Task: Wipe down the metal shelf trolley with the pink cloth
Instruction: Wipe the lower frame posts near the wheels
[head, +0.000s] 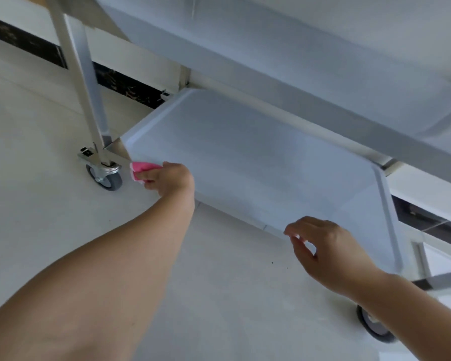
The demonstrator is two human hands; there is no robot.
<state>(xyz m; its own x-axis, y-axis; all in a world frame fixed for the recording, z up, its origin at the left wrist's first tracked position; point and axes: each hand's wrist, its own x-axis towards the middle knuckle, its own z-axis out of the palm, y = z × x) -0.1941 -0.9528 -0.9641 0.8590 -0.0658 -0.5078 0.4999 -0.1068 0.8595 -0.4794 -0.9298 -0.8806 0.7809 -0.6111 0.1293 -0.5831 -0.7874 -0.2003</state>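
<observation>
Likely a commercial kitchen or utility room: a stainless shelf trolley (245, 157) on a locking caster (104, 175), pale smooth floor (37, 152), dark skirting (125, 87) along the wall are seen.

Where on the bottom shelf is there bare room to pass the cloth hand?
The bottom shelf is bare from the left hand, gripping the pink cloth at the front-left corner, to the right rim. The right hand crowds the front edge; the shelf above overhangs the back.
</observation>
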